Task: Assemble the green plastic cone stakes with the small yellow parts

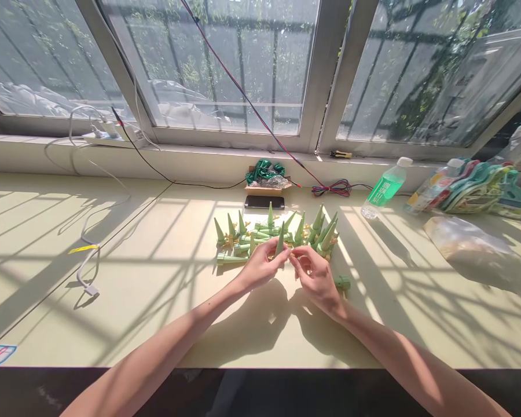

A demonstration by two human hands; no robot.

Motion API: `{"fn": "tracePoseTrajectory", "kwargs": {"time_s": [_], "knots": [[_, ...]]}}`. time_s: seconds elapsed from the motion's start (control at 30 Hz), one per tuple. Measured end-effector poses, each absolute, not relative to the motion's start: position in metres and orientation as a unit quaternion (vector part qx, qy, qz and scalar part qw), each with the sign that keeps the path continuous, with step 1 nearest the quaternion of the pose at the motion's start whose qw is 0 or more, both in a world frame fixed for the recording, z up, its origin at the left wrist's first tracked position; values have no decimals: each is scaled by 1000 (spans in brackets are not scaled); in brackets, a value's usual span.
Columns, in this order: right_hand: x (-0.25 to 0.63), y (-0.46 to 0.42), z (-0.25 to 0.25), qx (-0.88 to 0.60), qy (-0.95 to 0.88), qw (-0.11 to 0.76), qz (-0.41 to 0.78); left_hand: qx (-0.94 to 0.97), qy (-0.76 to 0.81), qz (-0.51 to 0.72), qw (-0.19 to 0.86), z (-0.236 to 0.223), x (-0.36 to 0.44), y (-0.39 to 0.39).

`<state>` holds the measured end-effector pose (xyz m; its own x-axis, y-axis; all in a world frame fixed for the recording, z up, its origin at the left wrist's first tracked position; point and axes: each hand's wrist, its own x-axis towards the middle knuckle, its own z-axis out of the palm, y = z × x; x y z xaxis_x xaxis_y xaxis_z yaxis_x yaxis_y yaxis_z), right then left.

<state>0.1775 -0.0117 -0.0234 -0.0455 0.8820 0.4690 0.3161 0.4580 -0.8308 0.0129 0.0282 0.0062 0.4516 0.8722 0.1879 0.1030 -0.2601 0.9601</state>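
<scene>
My left hand (264,262) is closed round a green pointed cone (281,238), which stands tip up between thumb and fingers. Close against it, my right hand (315,275) pinches at the cone's lower end; whatever lies between those fingertips is too small to make out. Behind both hands is a cluster of similar green cones (316,223), some upright and some lying flat, with small yellowish bits at their bases. One lying cone (232,260) is left of my left hand. Beside my right wrist lies another green piece (342,282), partly covered by the wrist.
Behind the cones are a black phone (264,202) and a small box (267,190) of green material. A bottle (384,188), a plastic bag (466,243) and coloured items (481,188) stand right. A white cable (89,286) lies left. Wire (334,188) coils near the sill.
</scene>
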Motion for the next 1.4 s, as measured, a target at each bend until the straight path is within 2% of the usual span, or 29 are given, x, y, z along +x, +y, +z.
{"fn": "tracePoseTrajectory", "kwargs": {"time_s": [0.27,0.47,0.83,1.4], "knots": [[178,-10,-24,-446,-665,534,271,704,361,383,478,7,11,29],[179,-11,-21,-446,-675,505,302,706,356,371,487,7,11,29],[180,-13,-17,-448,-703,473,286,723,350,357,477,10,10,27],[178,-13,-18,-460,-687,485,285,670,354,373,535,8,13,28]]}}
